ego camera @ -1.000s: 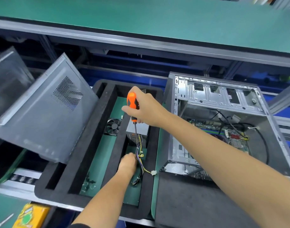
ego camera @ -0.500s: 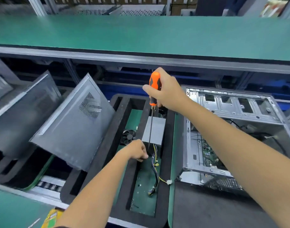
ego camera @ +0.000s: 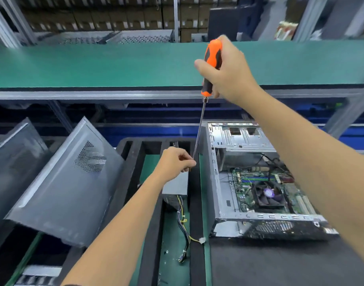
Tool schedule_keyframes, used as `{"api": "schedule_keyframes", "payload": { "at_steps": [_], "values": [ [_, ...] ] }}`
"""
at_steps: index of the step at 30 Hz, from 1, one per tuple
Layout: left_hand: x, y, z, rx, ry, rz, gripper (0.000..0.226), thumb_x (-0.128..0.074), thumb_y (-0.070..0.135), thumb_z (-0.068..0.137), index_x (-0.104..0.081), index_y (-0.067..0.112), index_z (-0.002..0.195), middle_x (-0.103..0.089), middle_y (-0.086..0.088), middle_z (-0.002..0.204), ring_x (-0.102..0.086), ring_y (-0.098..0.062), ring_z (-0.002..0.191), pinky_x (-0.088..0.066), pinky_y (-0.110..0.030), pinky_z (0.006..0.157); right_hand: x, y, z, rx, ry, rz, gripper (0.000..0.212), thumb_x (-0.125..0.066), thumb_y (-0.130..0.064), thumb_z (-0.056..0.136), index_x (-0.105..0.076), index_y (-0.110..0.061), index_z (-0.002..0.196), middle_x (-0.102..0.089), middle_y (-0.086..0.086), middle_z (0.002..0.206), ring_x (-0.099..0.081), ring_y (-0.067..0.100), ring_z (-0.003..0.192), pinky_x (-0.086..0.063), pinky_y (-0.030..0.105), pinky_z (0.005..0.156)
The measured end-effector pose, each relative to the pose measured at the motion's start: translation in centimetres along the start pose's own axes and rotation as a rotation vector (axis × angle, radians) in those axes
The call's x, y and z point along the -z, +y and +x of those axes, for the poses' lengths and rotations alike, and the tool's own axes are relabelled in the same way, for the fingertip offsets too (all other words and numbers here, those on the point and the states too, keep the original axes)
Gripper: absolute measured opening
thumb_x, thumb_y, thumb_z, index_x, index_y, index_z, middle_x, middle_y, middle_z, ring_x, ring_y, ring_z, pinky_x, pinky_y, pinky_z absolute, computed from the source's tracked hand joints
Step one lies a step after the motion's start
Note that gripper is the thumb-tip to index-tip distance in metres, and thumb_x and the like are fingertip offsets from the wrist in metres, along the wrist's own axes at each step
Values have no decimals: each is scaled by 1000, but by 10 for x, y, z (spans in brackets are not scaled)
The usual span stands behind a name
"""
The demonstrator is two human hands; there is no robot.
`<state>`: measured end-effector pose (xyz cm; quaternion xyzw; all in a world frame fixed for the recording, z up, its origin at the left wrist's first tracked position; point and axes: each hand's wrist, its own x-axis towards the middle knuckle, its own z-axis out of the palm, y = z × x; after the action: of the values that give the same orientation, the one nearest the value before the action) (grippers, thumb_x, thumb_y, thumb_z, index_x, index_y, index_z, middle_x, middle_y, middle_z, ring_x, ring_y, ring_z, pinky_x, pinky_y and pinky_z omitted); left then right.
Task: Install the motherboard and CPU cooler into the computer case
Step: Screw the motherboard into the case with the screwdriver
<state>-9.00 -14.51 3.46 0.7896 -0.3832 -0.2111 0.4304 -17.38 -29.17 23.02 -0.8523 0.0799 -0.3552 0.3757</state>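
Right hand (ego camera: 228, 73) gripping screwdriver (ego camera: 212, 65) upright, raised. Left hand (ego camera: 175, 162) pinching shaft tip, fingers curled. Case (ego camera: 216, 182) open at right, motherboard (ego camera: 243, 195), cooler (ego camera: 267, 195) inside.

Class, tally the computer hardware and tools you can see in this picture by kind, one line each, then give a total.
Open computer case: 1
Motherboard inside it: 1
CPU cooler on the board: 1
Power supply with loose wires: 1
Grey side panels leaning at left: 2
Screwdriver, orange-handled: 1
Total: 7
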Motion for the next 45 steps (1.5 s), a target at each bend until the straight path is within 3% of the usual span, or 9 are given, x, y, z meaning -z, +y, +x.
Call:
{"api": "schedule_keyframes", "payload": {
  "at_steps": [3, 6, 10, 14, 19, 24, 28, 32, 45],
  "values": [
    [-17, 18, 11, -67, -30, 60, 8, -74, 19, 81, -71, 15, 75, -68, 1, 64, -62, -11, 58, -54, -24, 57, 32, 1, -1, 17, 85, -76, 29, -59, -29, 92, -34, -22, 80, -40, 1, 70, -47, 14, 45, -39, 20, 39],
    [-35, 39, 20, -132, -61, 121, 9, -73, 25, 81, -70, 20, 75, -66, 6, 66, -61, -9, 59, -54, -22, 61, 67, 3, -5, 47, 146, -105, 28, -57, -30, 92, -34, -17, 84, -39, 7, 73, -56, 35, 58, -40, 22, 39],
    [-69, 66, 28, -168, -106, 171, 9, -72, 24, 82, -71, 17, 77, -66, 6, 71, -62, -10, 64, -50, -22, 62, 110, 11, -12, 93, 214, -158, 28, -55, -30, 92, -31, -24, 79, -53, 22, 80, -58, 40, 64, -43, 25, 41],
    [-113, 89, 38, -150, -163, 158, 12, -70, 22, 84, -67, 19, 73, -64, 5, 68, -55, -5, 54, -41, -18, 53, 149, 33, -18, 93, 251, -189, 28, -54, -32, 93, -31, -25, 79, -37, 1, 68, -55, 36, 63, -46, 26, 43],
    [-165, 100, 43, -100, -152, 187, 11, -68, 22, 86, -68, 16, 77, -66, 3, 75, -61, -14, 71, -49, -26, 66, 184, 74, -24, 60, 210, -134, 28, -55, -29, 94, -32, -22, 80, -44, 7, 69, -56, 38, 63, -40, 22, 42],
    [-188, 100, 37, -34, -124, 206, 13, -65, 16, 88, -66, 15, 75, -67, 0, 76, -61, -17, 69, -52, -31, 68, 192, 108, -30, 48, 168, -91, 30, -56, -28, 93, -31, -23, 76, -32, -6, 65, -41, 14, 55, -40, 26, 53],
    [-188, 91, 33, 71, -126, 218, 28, -61, 9, 89, -58, 22, 65, -65, -2, 79, -56, -14, 65, -51, -32, 68, 181, 120, -29, 19, 121, -33, 32, -57, -27, 91, -29, -23, 76, -32, -6, 66, -35, 8, 56, -36, 22, 55],
    [-183, 77, 36, 117, -148, 282, 15, -61, 8, 88, -64, 11, 74, -65, 2, 78, -56, -12, 69, -50, -31, 71, 167, 131, -29, -7, 84, 45, 30, -57, -28, 92, -31, -16, 82, -34, 0, 68, -41, 18, 52, -38, 27, 47],
    [-191, 64, 45, 153, -122, 370, 31, -76, 22, 79, -51, 23, 61, -54, 8, 62, -47, -4, 56, -31, -16, 50, 146, 144, -27, -60, 42, 48, 27, -59, -25, 90, -35, -14, 82, -38, 3, 68, -45, 12, 41, -37, 23, 38]
  ]
}}
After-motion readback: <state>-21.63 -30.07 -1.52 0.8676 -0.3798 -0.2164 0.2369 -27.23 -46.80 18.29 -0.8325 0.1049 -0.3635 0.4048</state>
